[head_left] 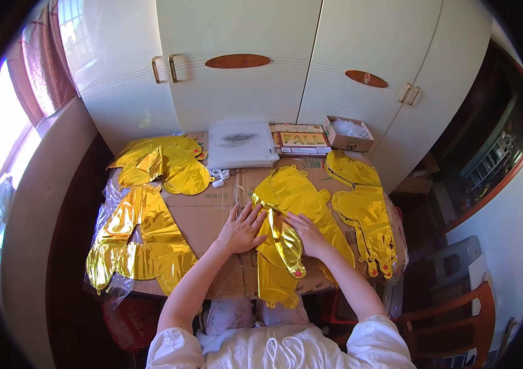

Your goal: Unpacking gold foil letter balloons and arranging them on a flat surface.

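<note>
A flat gold foil balloon (pixel 293 192) lies on the cardboard-covered table in front of me, with a narrow shiny flap (pixel 287 246) folded over its middle. The flap ends in a small tab with a red mark. My left hand (pixel 241 229) rests at the balloon's left edge, fingers spread and pointing away from me. From the other side my right hand (pixel 306 235) lies on the foil beside the flap, its fingers stretched out. Neither hand grips anything that I can see. More gold foil (pixel 277 284) sticks out below, toward my lap.
Other flat gold balloons lie at the right (pixel 366 212), far left (pixel 166 163) and near left (pixel 141 234). White ribbon rolls (pixel 219 178), a clear-wrapped pack (pixel 241 144), printed boxes (pixel 300 138) and an open carton (pixel 349 135) line the cabinet (pixel 243 34). A wooden chair (pixel 458 326) stands at right.
</note>
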Available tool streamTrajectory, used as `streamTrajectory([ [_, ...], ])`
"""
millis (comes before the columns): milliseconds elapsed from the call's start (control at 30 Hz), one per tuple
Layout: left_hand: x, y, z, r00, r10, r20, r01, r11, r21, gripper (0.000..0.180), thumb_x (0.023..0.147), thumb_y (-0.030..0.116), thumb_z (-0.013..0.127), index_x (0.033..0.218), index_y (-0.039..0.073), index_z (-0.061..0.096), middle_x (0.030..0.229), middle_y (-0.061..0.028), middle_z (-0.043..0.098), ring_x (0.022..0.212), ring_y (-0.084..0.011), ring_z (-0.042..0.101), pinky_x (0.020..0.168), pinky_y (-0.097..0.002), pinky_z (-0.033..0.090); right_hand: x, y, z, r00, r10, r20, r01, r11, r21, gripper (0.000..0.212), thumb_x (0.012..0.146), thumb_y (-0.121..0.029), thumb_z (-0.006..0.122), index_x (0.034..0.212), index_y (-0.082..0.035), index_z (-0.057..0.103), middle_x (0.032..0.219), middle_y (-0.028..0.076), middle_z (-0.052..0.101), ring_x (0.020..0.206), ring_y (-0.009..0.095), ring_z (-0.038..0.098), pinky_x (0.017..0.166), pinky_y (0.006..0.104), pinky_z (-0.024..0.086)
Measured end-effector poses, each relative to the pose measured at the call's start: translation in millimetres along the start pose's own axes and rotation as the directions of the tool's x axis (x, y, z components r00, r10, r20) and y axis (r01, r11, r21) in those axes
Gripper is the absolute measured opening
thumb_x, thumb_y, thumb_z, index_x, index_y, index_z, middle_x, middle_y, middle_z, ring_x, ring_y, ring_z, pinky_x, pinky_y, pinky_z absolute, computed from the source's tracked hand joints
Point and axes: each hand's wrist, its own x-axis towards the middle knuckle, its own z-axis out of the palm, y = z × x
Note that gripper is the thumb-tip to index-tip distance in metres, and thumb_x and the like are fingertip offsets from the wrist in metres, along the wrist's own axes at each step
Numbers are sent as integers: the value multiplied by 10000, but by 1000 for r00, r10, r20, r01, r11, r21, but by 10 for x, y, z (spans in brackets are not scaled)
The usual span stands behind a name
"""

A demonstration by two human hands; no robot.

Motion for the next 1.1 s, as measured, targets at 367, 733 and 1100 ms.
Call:
streamTrajectory([
  [367,15,-11,2,1000,16,-9,-16,1000,-16,715,935,543,357,1482,94,258,1547,-106,241,1443,-299,169,1145,-531,114,9,35,202,994,-30,107,34,999,-37,588,818,-365,610,1349,-154,475,1439,84,407,1372,253,307,1165,437,182],
  [733,-501,293,-736,986,-56,158,87,977,-193,415,834,287,607,1158,29,570,1311,-124,520,1224,-291,481,949,-460,400,-52,73,212,974,130,183,-140,989,40,649,801,-396,635,1370,-150,443,1436,83,392,1373,377,249,1136,386,253],
  [1100,-906,714,-318,936,346,-65,-352,922,-164,584,882,437,562,1322,59,496,1353,-134,501,1284,-261,449,1037,-462,340,-8,72,236,989,-20,149,32,996,-78,565,848,-425,542,1332,-139,485,1378,99,481,1327,268,376,1167,433,180],
])
